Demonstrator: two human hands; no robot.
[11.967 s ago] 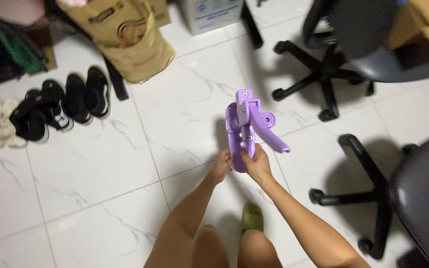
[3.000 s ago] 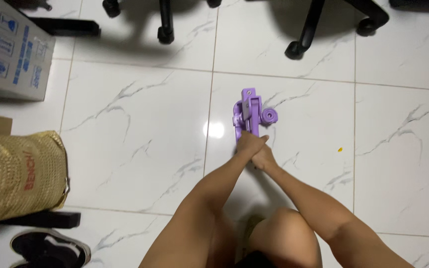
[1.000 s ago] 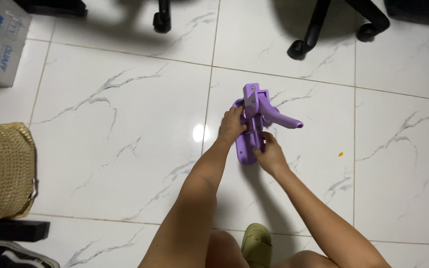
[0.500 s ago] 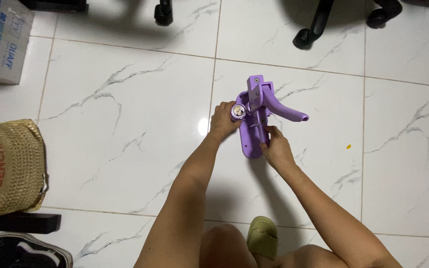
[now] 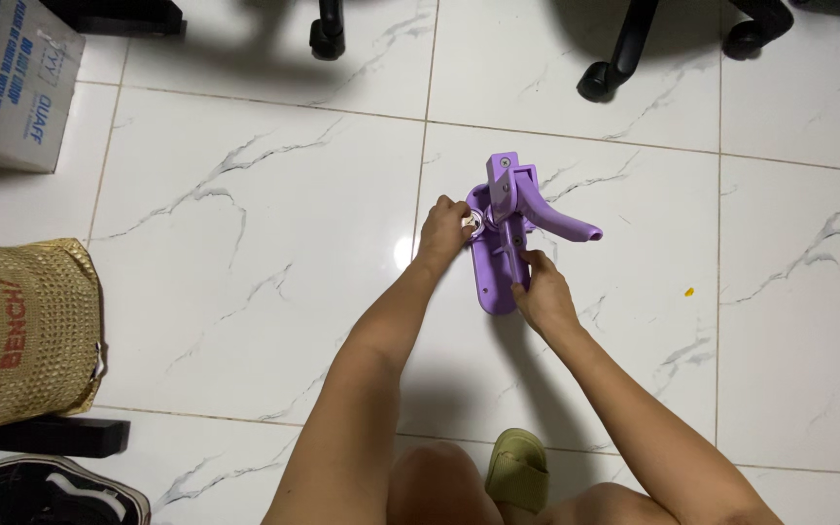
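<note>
A purple plastic device (image 5: pixel 504 228) with a flat base, an upright post and a curved handle stands on the white marble floor. My left hand (image 5: pixel 443 227) grips a round metal part on the device's left side. My right hand (image 5: pixel 537 289) pinches the lower part of the upright post, near the base's front end. Both arms reach forward from the bottom of the view.
A cardboard box (image 5: pixel 7 83) sits at the top left, a gold woven bag (image 5: pixel 17 331) at the left. A black shoe (image 5: pixel 51 491) lies bottom left. Chair castors (image 5: pixel 328 39) (image 5: pixel 598 81) stand beyond the device. An olive slipper (image 5: pixel 517 472) is on my foot.
Twelve seconds ago I held the purple device up in the air; it now rests on the floor. In the last second my left hand shifted onto its round metal part.
</note>
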